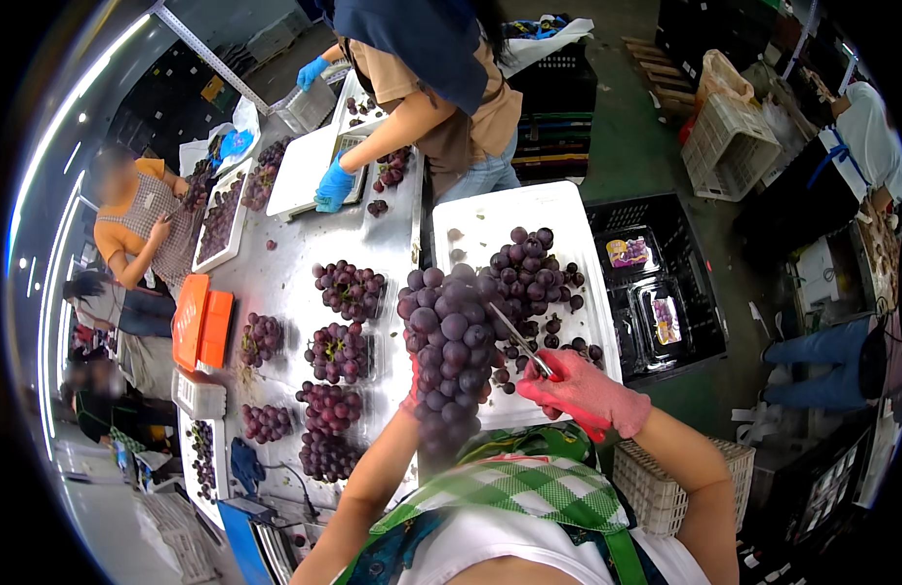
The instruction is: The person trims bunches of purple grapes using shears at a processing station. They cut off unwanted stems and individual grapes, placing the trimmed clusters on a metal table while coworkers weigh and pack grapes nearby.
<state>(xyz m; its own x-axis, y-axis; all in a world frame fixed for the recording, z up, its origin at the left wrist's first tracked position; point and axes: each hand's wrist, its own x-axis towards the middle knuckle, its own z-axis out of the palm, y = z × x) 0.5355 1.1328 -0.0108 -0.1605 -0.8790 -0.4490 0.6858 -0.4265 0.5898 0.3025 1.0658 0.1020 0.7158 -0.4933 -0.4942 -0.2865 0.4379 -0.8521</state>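
Observation:
A large bunch of dark purple grapes hangs upright in front of me, above the edge of a white tray. My left hand, in a pink-red glove, holds the bunch from behind; most of its fingers are hidden. Scissors are in my gloved right hand, their blades pointing up-left against the bunch's right side. Inside the tray, another bunch lies beyond, with loose grapes and plant bits around it. Several grape clusters sit left on the metal table, some in clear containers.
A black crate with clear packs stands right of the tray, a beige crate below it. An orange box sits at the table's left. A blue-gloved co-worker works at a white scale; another person handles grapes.

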